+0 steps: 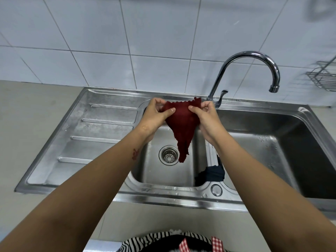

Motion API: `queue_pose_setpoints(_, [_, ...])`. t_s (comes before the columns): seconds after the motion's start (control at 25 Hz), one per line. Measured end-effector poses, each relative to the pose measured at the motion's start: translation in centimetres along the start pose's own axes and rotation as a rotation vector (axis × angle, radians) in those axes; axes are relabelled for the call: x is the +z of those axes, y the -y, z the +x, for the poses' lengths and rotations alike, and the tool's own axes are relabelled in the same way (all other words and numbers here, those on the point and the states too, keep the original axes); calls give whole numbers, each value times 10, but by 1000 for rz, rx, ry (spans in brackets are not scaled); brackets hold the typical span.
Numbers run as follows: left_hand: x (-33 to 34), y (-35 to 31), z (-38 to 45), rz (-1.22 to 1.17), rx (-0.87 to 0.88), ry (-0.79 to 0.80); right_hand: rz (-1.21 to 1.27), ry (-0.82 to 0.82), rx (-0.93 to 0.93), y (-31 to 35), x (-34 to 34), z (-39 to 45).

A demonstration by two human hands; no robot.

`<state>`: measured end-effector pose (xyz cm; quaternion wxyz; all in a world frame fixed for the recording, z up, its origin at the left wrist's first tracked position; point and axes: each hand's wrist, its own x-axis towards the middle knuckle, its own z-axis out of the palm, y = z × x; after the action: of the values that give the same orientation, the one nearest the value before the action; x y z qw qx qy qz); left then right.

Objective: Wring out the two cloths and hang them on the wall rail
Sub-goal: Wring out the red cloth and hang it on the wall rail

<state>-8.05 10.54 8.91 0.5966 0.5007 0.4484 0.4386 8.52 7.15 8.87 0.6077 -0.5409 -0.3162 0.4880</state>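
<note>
A dark red cloth (182, 124) hangs spread between both hands above the left sink basin (156, 175). My left hand (156, 115) pinches its upper left corner and my right hand (206, 118) pinches its upper right corner. The cloth tapers to a point that dangles over the drain (168, 155). A dark blue cloth (211, 173) lies crumpled over the divider between the two basins, partly hidden by my right forearm. No wall rail shows clearly; a blurred dark shape sits at the top right corner of the tiled wall.
A chrome gooseneck faucet (254, 57) arches toward the right basin (283, 148). The ribbed drainboard (91, 128) lies to the left. A wire rack (321, 77) hangs on the wall at the right edge. Grey countertop surrounds the sink.
</note>
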Motion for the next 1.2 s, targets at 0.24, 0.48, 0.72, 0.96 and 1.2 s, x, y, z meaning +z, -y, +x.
queue_pose_setpoints(0.24, [-11,-2,6,87,-75,3,-44,45,114,1,-15,-1])
queue_pose_setpoints(0.48, [-21,-11,17,167,45,-236,-423,141,40,0,-18,-8])
queue_pose_setpoints(0.72, [-38,-17,26,227,105,-347,-848,265,-1,-9,-31,-6])
queue_pose_setpoints(0.96, [-43,-20,19,334,180,-321,-1220,23,-182,-8,-44,0])
queue_pose_setpoints(1.2, [-43,-41,8,609,624,-541,-1160,-441,-661,19,-32,-10])
